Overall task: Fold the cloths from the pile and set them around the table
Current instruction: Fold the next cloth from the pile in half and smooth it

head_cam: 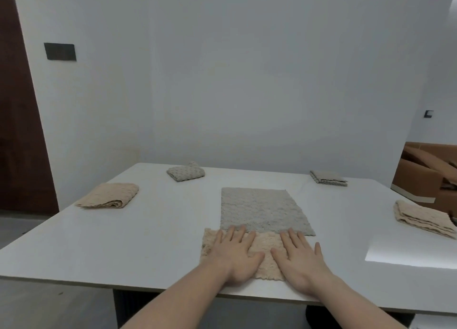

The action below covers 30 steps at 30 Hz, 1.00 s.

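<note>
A beige cloth [265, 242] lies folded near the table's front edge. My left hand [235, 252] and my right hand [299, 257] rest flat on it, palms down, fingers spread. Just beyond it a grey cloth [262, 208] lies spread flat; my fingertips touch its near edge. Folded cloths sit around the white table [123, 242]: a beige one [108, 195] at the left, a grey one [186, 172] at the far left, a grey one [327, 177] at the far right, a beige one [424, 217] at the right edge.
A white wall stands right behind the table's far edge. Brown cardboard boxes [425, 173] are stacked past the right corner. A dark door [17, 121] is at the left. A bright patch of light [408, 254] falls on the table's right side.
</note>
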Motion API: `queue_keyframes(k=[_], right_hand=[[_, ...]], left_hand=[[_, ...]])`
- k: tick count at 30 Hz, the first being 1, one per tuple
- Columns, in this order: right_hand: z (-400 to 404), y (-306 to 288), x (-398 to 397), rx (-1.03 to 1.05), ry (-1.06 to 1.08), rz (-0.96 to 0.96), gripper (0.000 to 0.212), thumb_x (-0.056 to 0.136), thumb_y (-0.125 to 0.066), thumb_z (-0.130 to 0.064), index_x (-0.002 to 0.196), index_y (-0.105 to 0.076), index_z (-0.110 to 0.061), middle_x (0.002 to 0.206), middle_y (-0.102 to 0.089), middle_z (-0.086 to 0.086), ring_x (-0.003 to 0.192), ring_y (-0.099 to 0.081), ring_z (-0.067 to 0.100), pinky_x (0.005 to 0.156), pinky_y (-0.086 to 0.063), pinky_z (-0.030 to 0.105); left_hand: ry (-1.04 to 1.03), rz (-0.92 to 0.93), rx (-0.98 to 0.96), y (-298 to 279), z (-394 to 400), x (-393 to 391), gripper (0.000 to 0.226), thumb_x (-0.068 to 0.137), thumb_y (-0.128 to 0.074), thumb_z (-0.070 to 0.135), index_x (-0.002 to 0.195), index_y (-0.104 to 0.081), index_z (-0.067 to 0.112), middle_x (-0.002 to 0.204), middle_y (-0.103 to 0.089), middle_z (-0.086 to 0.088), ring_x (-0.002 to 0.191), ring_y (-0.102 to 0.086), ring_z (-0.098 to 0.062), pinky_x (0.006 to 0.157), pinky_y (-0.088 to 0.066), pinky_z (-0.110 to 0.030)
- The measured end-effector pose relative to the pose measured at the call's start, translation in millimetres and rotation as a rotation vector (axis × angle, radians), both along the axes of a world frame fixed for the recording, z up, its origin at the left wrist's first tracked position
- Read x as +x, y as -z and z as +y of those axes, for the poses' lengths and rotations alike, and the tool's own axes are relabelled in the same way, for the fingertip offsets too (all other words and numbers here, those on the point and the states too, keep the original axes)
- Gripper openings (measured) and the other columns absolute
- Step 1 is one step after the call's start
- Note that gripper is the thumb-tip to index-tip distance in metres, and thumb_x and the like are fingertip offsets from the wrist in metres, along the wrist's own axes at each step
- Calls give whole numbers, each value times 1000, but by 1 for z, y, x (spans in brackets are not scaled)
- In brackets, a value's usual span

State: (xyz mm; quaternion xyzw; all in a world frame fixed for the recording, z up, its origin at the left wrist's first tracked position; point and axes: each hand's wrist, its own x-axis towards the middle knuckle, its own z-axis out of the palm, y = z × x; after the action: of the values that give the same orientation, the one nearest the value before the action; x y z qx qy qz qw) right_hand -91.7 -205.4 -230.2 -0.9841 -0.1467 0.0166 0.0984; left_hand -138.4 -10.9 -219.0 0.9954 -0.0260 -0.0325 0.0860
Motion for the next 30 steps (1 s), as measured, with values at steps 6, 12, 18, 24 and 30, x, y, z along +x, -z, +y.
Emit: queue_keyframes(k=[6, 12, 18, 24, 30], right_hand=[[-1, 5, 17, 21, -6, -9, 74, 100, -15, -64, 162, 1, -27, 169, 10, -7, 155, 11, 14, 125, 6, 51], [-3, 2, 31, -4, -17, 3, 76, 99, -17, -67, 162, 0, -28, 169, 8, -8, 155, 9, 13, 125, 4, 52], [-2, -3, 30, 6, -6, 8, 76, 99, -18, -66, 162, 1, -28, 169, 8, -8, 155, 9, 13, 125, 6, 52], [-2, -6, 25, 23, -2, 10, 78, 99, -19, -66, 162, 0, -26, 169, 7, -5, 155, 10, 14, 125, 7, 52], [-4, -8, 20, 16, -15, 22, 78, 99, -16, -67, 162, 2, -25, 169, 9, -4, 155, 11, 14, 124, 8, 52]], left_hand=[[-14, -6, 25, 2, 0, 17, 77, 97, -13, 69, 162, 5, 33, 170, 13, 5, 156, 15, -21, 125, 13, -48], [-23, 7, 24, -2, 0, 28, 78, 97, -14, 70, 163, 2, 32, 171, 10, 5, 157, 13, -21, 125, 11, -49], [-22, -6, 24, 2, 1, 35, 76, 97, -16, 70, 163, 1, 34, 171, 7, 7, 157, 10, -19, 125, 10, -47], [-10, -34, 30, 3, 8, 28, 75, 99, -14, 70, 163, 1, 34, 171, 7, 7, 157, 10, -20, 126, 9, -45], [-58, -25, 13, 2, 37, 11, 74, 100, -13, 69, 163, 2, 34, 170, 9, 8, 157, 12, -18, 126, 9, -47]])
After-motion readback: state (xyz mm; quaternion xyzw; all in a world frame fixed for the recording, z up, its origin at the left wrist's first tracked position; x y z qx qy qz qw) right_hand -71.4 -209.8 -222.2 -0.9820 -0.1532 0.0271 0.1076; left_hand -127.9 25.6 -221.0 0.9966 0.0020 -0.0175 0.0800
